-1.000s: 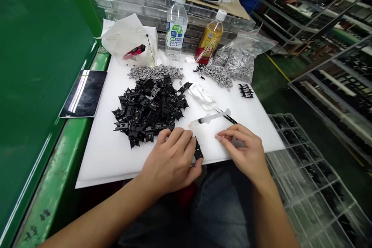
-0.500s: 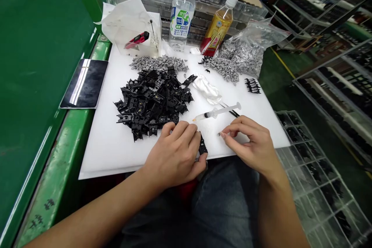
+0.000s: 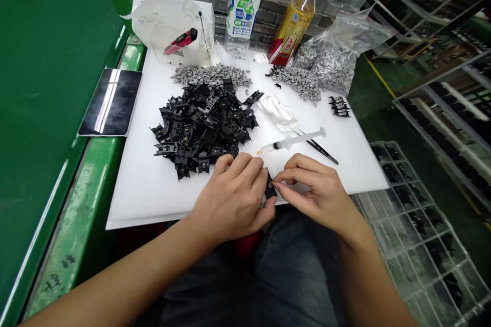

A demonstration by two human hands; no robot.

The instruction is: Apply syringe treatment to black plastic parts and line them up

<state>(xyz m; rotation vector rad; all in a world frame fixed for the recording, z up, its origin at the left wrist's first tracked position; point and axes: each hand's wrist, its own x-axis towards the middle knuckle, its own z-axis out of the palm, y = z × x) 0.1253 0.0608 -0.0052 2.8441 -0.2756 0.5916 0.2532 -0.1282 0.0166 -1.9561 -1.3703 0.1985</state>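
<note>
My left hand point(image 3: 233, 196) is closed on a black plastic part point(image 3: 270, 186) at the front edge of the white board point(image 3: 141, 199). Thumb and fingers of my right hand point(image 3: 312, 189) are pinched together against that part's right side. At their tips is a small metal piece, mostly hidden by the fingers. A syringe point(image 3: 293, 140) with an orange tip lies just beyond both hands. Black tweezers point(image 3: 318, 147) rest beside it, behind my right hand. To the left spreads a heap of black plastic parts point(image 3: 205, 127).
Small grey pieces point(image 3: 210, 75) lie behind the heap, with a bag point(image 3: 333, 64) of more at the back right. Two bottles, a water bottle point(image 3: 242, 15) and a yellow drink bottle point(image 3: 291, 25), stand at the back. A tablet point(image 3: 111, 102) lies left; a crumpled white cloth point(image 3: 276, 111) sits mid-board.
My right hand has moved left with the small metal piece, from apart to touching the black plastic part. My left hand keeps its hold. The view has shifted slightly.
</note>
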